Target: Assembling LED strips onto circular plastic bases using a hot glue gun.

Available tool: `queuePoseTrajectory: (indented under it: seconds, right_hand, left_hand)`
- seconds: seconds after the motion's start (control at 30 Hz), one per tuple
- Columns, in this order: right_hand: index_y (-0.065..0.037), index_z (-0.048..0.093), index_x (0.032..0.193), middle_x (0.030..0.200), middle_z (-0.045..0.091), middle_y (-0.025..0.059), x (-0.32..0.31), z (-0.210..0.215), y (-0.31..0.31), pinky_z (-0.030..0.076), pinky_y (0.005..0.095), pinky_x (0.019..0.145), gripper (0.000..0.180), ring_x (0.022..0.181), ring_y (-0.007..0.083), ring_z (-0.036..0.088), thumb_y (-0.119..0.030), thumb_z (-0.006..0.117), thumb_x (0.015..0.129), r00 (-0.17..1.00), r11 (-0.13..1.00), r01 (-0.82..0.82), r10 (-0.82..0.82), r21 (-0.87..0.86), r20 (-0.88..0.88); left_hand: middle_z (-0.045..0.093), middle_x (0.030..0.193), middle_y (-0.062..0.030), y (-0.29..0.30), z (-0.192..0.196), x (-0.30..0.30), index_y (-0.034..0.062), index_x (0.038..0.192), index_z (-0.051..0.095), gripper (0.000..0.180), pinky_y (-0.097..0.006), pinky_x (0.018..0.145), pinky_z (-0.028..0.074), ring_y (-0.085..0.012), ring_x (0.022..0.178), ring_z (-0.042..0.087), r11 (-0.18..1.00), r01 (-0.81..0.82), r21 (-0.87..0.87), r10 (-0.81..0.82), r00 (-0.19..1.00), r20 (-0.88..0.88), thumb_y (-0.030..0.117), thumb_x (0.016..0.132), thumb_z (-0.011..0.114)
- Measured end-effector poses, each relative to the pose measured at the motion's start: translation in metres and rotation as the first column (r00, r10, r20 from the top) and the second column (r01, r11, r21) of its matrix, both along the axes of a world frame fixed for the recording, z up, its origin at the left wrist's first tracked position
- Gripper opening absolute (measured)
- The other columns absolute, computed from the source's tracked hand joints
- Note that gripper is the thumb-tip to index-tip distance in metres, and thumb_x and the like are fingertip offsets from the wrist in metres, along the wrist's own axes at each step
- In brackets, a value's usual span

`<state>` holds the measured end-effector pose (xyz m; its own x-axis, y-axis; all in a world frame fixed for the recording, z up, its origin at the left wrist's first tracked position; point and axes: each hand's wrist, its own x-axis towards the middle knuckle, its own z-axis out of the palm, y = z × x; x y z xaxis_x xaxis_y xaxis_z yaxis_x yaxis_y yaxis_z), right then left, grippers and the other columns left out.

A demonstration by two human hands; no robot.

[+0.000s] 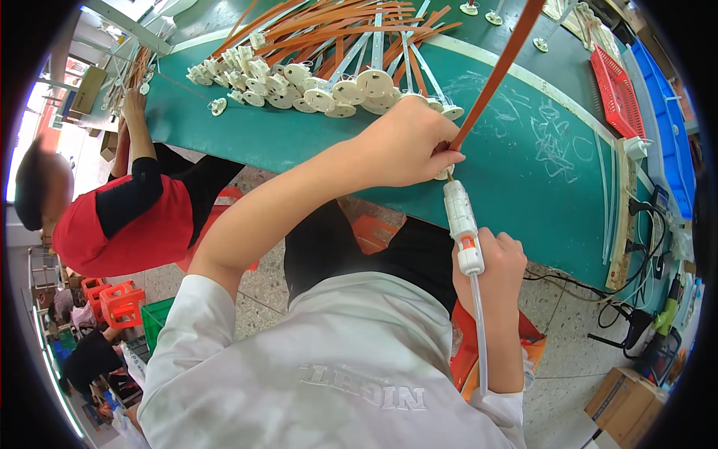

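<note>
Pinched between the thumb and fingers of my left hand (410, 142) is a long orange-brown strip (499, 71), which slants up past the far table edge. Below those fingertips a small white piece partly shows; most of it is hidden. My right hand (497, 266) is wrapped round a white hot glue gun (460, 213) with an orange part near its back. Its nozzle points up at the white piece, very close to my left thumb; I cannot tell whether they touch. From the back of the gun a clear glue stick (480, 329) runs down over my right forearm.
A heap of white round-based parts (318, 97) with strips attached lies beyond my left hand on the green table (516, 202). A red basket (617, 93) and blue bin (662, 120) stand at the right, near cables (651, 247). A co-worker in red (127, 217) works at the left.
</note>
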<state>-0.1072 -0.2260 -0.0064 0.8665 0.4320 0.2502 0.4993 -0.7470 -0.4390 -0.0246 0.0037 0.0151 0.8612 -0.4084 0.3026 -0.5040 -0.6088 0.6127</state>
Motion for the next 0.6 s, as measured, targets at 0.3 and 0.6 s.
queuePoseTrajectory:
  seconds: [0.3,0.6]
  right_hand:
    - [-0.005,0.05,0.068,0.059,0.047,0.0117,-0.003,-0.008,-0.005,0.04,0.0428,0.057,0.028,0.059,0.0329,0.051,-0.012,0.076,0.077,0.999,0.999,0.028,-0.028,-0.026,-0.024]
    - [0.0,0.056,0.072,0.061,0.054,0.0134,0.004,-0.004,-0.014,0.037,0.0395,0.051,0.022,0.053,0.0297,0.052,-0.01,0.072,0.084,0.992,0.979,0.079,-0.058,0.186,-0.112]
  left_hand:
    - [0.07,0.071,-0.0122,0.002,-0.002,0.003,-0.0023,0.084,0.073,0.013,-0.03,0.058,0.053,-0.0206,0.062,0.069,0.998,0.06,-0.032,-0.06,0.998,-0.01,0.01,0.083,0.076]
    - [0.064,0.074,-0.0085,0.005,0.008,0.004,0.0009,0.086,0.075,0.013,-0.03,0.058,0.049,-0.02,0.06,0.063,0.995,0.083,-0.048,-0.088,0.99,-0.114,0.013,0.085,0.076]
